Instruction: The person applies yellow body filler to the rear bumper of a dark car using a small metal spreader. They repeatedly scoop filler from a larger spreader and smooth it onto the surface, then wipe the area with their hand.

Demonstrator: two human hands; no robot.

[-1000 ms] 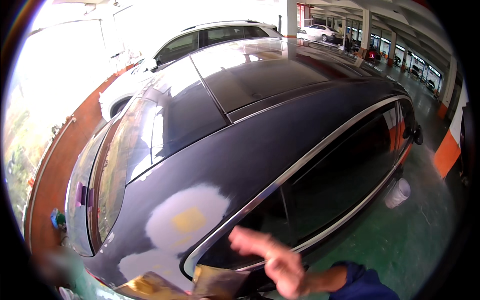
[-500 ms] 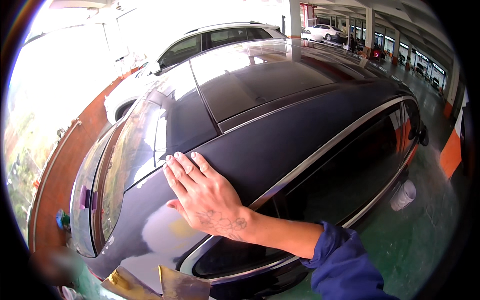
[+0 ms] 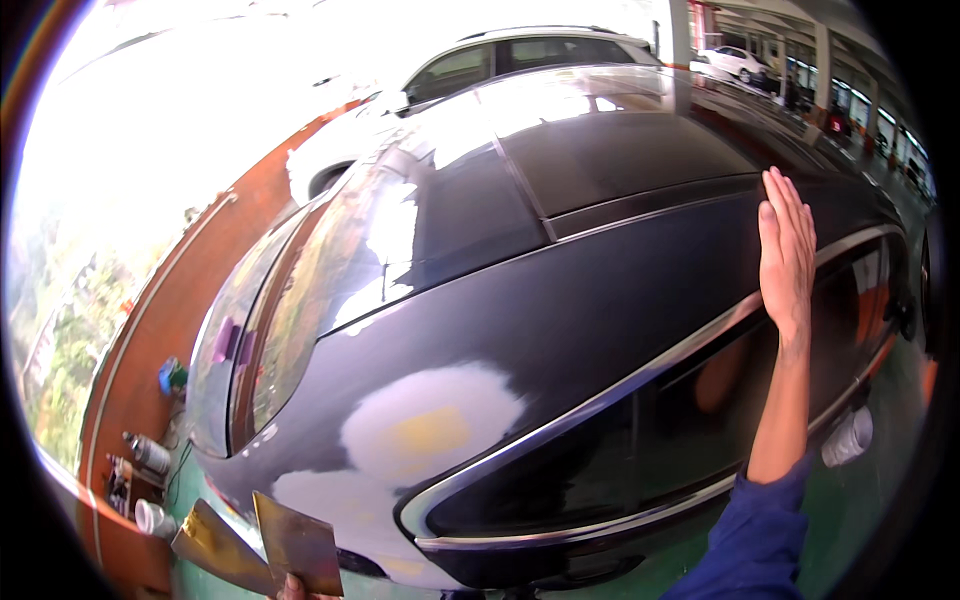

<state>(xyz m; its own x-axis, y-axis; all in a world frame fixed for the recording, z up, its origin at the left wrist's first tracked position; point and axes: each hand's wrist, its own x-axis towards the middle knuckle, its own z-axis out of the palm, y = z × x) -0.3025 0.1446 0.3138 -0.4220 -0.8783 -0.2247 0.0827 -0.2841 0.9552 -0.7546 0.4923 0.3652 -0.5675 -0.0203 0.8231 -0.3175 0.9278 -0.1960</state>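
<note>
A dark car (image 3: 560, 270) fills the middle of the view. On its rear pillar are pale grey sanded patches (image 3: 380, 420), one with a yellowish centre of filler. My right hand (image 3: 787, 245), fingers stretched out and held together, lies edge-on at the roof side above the side window; whether the whole palm touches cannot be seen. At the lower edge a bit of my left hand (image 3: 292, 588) shows, closed on two flat putty spreaders (image 3: 298, 545), yellowish brown and smeared. The rest of that hand is out of the picture.
A white car (image 3: 520, 55) stands beyond the dark one. An orange low wall (image 3: 165, 310) runs along the left, with a spray can (image 3: 148, 453) and a white tub (image 3: 155, 518) by it. A whitish bucket (image 3: 848, 438) sits on the green floor at right.
My right hand has slid from the rear pillar far to the right along the roof side, uncovering the patch. The view has shifted, and fingers of my left hand now show under the spreaders.
</note>
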